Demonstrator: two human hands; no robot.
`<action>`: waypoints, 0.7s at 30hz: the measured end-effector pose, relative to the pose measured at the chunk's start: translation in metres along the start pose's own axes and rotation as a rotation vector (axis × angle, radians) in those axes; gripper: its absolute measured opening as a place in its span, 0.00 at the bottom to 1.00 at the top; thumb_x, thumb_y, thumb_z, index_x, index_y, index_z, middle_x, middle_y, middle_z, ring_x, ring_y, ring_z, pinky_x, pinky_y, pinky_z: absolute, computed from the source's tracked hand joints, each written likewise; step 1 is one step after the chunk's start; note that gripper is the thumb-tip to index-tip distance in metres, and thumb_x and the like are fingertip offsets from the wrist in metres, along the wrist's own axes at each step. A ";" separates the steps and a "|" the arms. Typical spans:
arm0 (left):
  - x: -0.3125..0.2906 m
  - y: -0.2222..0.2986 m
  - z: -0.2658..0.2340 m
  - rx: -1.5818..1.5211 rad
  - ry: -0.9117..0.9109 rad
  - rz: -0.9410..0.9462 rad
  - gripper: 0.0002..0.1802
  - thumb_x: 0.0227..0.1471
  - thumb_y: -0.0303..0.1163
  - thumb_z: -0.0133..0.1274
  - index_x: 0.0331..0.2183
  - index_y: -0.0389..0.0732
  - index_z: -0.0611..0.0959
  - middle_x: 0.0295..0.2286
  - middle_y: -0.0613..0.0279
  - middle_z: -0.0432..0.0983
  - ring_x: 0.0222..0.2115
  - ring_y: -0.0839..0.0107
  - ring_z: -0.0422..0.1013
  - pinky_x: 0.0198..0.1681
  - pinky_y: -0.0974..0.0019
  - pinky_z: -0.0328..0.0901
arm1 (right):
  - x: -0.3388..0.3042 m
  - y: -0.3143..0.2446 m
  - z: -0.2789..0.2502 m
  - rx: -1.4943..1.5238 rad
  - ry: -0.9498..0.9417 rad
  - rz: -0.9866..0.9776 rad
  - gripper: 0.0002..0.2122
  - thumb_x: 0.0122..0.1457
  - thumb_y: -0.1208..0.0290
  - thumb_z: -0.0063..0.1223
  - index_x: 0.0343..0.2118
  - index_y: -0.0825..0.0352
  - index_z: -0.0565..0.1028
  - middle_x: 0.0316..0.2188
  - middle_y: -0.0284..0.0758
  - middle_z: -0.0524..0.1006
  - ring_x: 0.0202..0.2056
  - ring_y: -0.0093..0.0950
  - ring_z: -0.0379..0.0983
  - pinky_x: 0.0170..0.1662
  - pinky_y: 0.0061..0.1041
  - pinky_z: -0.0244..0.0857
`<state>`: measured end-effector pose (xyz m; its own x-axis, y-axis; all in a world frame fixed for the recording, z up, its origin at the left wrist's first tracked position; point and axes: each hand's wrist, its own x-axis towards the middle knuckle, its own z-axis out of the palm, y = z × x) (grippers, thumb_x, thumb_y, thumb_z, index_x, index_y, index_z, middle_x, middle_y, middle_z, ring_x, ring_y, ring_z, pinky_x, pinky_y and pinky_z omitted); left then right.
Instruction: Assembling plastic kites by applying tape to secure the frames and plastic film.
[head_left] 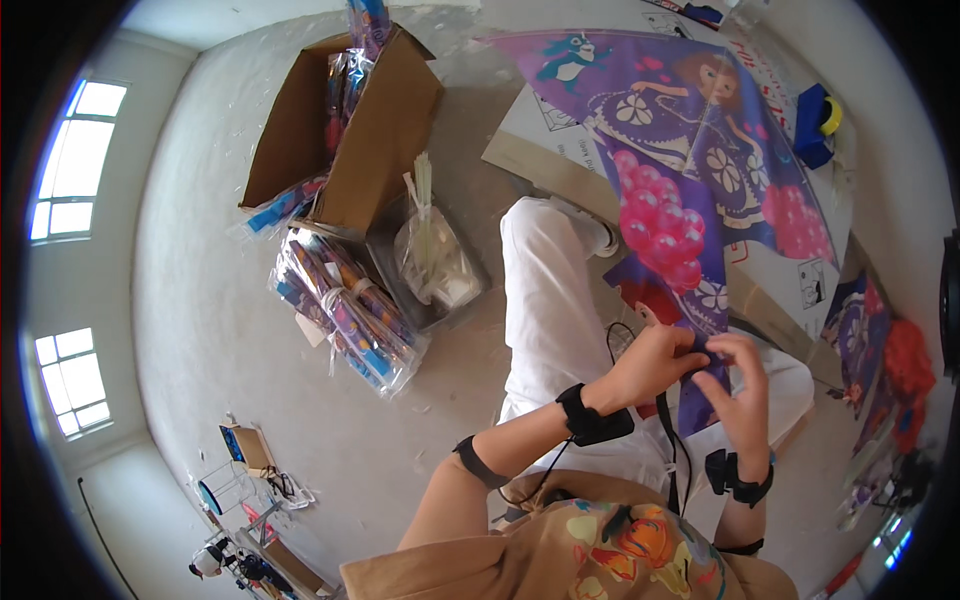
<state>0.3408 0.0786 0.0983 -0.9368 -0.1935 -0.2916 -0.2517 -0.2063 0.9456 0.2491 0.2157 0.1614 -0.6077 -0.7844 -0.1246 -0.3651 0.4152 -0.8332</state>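
Note:
A purple kite [685, 130] of thin fabric, printed with a cartoon princess and pink balloons, spreads over a white cardboard sheet [545, 140] in front of me. Its narrow lower part comes down across my lap. My left hand [652, 366] is closed, pinching the fabric there between thumb and fingers. Facing it, my right hand [742, 385] has its thumb and forefinger tips at the same strip of fabric, which lies between them. Any small part under the fingertips is hidden.
To the left stand an open cardboard box [390, 120] with wrapped packs, a grey bin [455, 270] holding pale sticks, and bundled plastic-wrapped packs [345, 310]. A blue tape dispenser [813, 130] sits at the far right. Red material [908, 365] and more printed fabric [858, 315] lie on the right.

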 end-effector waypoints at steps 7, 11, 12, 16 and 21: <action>0.006 0.004 0.012 0.137 0.097 0.029 0.12 0.47 0.32 0.60 0.24 0.33 0.78 0.16 0.65 0.67 0.19 0.81 0.58 0.20 0.69 0.56 | -0.003 0.001 0.001 -0.072 0.116 -0.100 0.16 0.42 0.79 0.63 0.37 0.68 0.73 0.39 0.40 0.73 0.41 0.37 0.71 0.45 0.30 0.64; 0.010 0.014 0.012 -0.083 0.018 -0.119 0.13 0.50 0.34 0.60 0.25 0.34 0.79 0.18 0.70 0.71 0.22 0.85 0.65 0.23 0.76 0.60 | -0.004 0.009 -0.004 0.031 0.138 -0.132 0.14 0.46 0.78 0.61 0.38 0.68 0.74 0.37 0.39 0.74 0.39 0.36 0.72 0.44 0.29 0.65; 0.010 0.007 0.013 -0.191 0.018 -0.091 0.12 0.53 0.34 0.57 0.27 0.34 0.80 0.21 0.71 0.72 0.24 0.86 0.65 0.26 0.77 0.62 | -0.005 0.007 -0.005 0.072 0.149 -0.125 0.15 0.48 0.77 0.60 0.40 0.68 0.74 0.36 0.38 0.74 0.39 0.35 0.72 0.44 0.28 0.65; 0.013 0.003 0.017 -0.682 -0.173 -0.219 0.16 0.60 0.39 0.46 0.39 0.35 0.77 0.33 0.60 0.77 0.31 0.75 0.74 0.32 0.71 0.69 | -0.013 0.015 -0.021 0.191 0.236 -0.019 0.13 0.53 0.74 0.57 0.42 0.69 0.74 0.37 0.37 0.75 0.38 0.31 0.73 0.43 0.25 0.66; 0.020 -0.008 0.020 -0.740 -0.318 -0.094 0.19 0.60 0.42 0.45 0.40 0.34 0.77 0.33 0.56 0.78 0.31 0.69 0.76 0.32 0.67 0.71 | -0.023 0.018 -0.033 0.599 0.145 0.206 0.12 0.58 0.73 0.52 0.43 0.72 0.74 0.38 0.34 0.76 0.39 0.21 0.73 0.44 0.21 0.66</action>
<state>0.3193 0.0952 0.0873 -0.9721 0.1151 -0.2043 -0.2107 -0.8109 0.5459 0.2330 0.2562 0.1669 -0.7278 -0.6285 -0.2744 0.1998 0.1884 -0.9615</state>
